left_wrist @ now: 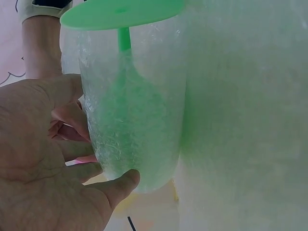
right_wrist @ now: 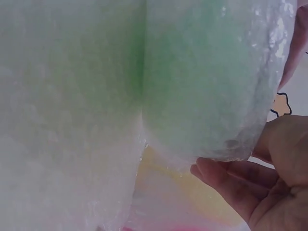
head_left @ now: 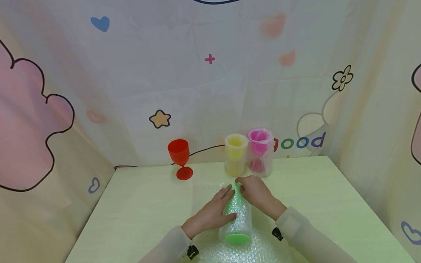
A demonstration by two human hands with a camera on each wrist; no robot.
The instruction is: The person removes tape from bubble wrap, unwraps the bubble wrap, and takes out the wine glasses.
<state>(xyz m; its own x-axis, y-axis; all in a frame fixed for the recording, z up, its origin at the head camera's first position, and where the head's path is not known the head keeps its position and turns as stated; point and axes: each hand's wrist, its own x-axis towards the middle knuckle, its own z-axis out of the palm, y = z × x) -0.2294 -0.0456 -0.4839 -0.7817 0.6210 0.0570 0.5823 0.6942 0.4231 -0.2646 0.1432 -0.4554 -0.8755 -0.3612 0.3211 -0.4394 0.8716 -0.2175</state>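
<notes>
"Wrap (head_left: 246,219) goes round the green goblet (head_left: 237,239), doesn't it?"

"Yes. The goblet lies on its side near the middle of the table (head_left: 131,223), bowl pointing away from the person, foot toward them. The foot sticks out of the near end."

"What is the left hand (head_left: 214,214) doing?"

"It rests against the roll, fingers spread and fairly straight, thumb laid along the plastic. It touches without clenching."

"And the right hand (head_left: 258,190)?"

"That one is at the far end, by the bowl. Its fingers are bent and pinch the edge of the wrap."

"Is there loose plastic too?"

"Some lies flat to the left of the roll, and more spreads out at the near side."

"What stands behind?"

"A red goblet (head_left: 179,151), bare and upright, at the back to the left. Further right, a yellow goblet (head_left: 236,149) and a pink goblet (head_left: 259,144) stand side by side, each in bubbly plastic of its own."

"And behind those?"

"A printed cloth (head_left: 171,73) with hearts, a star and some letters, the pink goblet just in front of them."
</notes>
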